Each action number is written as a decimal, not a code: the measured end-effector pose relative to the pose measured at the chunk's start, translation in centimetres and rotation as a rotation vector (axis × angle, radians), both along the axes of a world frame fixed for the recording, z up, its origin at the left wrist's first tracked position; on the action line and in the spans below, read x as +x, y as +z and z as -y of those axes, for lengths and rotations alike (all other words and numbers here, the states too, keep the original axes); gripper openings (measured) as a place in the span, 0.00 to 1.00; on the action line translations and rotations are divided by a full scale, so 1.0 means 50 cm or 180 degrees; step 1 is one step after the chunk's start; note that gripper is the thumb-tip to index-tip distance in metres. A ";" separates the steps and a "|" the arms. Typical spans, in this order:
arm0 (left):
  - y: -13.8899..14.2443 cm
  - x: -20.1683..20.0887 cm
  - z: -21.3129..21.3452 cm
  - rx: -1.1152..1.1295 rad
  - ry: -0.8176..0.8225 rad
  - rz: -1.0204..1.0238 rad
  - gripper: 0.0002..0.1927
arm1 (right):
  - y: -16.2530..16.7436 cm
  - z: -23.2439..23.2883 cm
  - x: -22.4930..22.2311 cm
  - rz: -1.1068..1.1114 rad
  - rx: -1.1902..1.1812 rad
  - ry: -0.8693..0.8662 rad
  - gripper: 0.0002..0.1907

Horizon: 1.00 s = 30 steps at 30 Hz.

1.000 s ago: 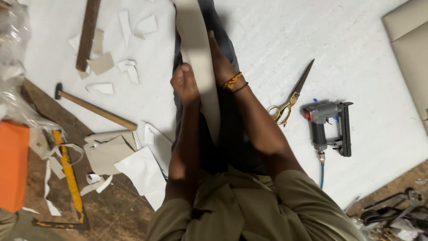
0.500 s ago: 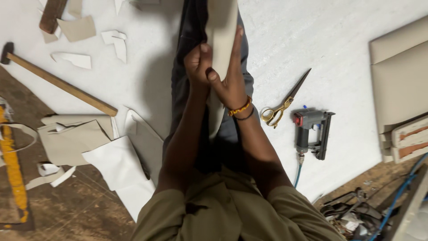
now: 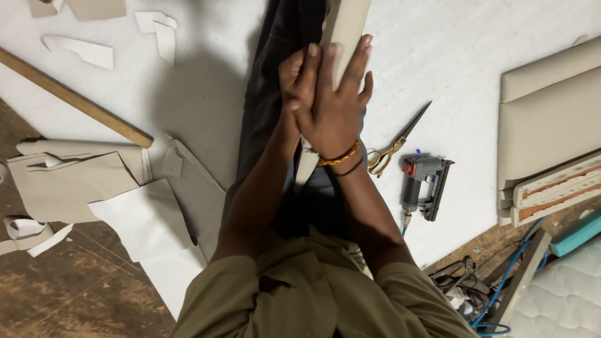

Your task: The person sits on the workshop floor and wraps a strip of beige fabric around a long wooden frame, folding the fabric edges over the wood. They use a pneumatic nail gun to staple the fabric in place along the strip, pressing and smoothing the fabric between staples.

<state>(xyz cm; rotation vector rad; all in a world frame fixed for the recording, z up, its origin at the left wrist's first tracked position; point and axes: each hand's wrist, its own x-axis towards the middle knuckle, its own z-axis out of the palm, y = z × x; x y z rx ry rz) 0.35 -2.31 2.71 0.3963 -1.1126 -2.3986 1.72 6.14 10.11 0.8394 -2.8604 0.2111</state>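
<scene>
I am pressing both hands, left hand (image 3: 299, 78) and right hand (image 3: 335, 103), flat, fingers open, against a stiff-looking, light beige strip (image 3: 346, 22); best gripped along its edges.

beige strip (image 3: 345, 25) cut off by the top edge and partly covered by the right hand (image 3: 335, 103), left hand (image 3: 299, 78) mostly hidden behind it, wooden handle (image 3: 75, 100) running off the left edge, upholstered panels (image 3: 551, 119) cropped at right
</scene>
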 end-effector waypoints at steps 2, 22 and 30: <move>0.000 0.001 0.000 -0.0220 0.0059 -0.0017 0.25 | 0.003 -0.005 0.000 0.0084 -0.0344 0.0244 0.52; 0.015 -0.008 0.003 -0.0954 0.0314 0.0208 0.24 | 0.070 -0.073 -0.019 0.1135 -0.0681 0.1108 0.36; 0.131 0.012 -0.040 -0.2005 0.0841 0.0267 0.23 | -0.022 -0.553 0.059 0.0954 -0.0954 -0.1588 0.16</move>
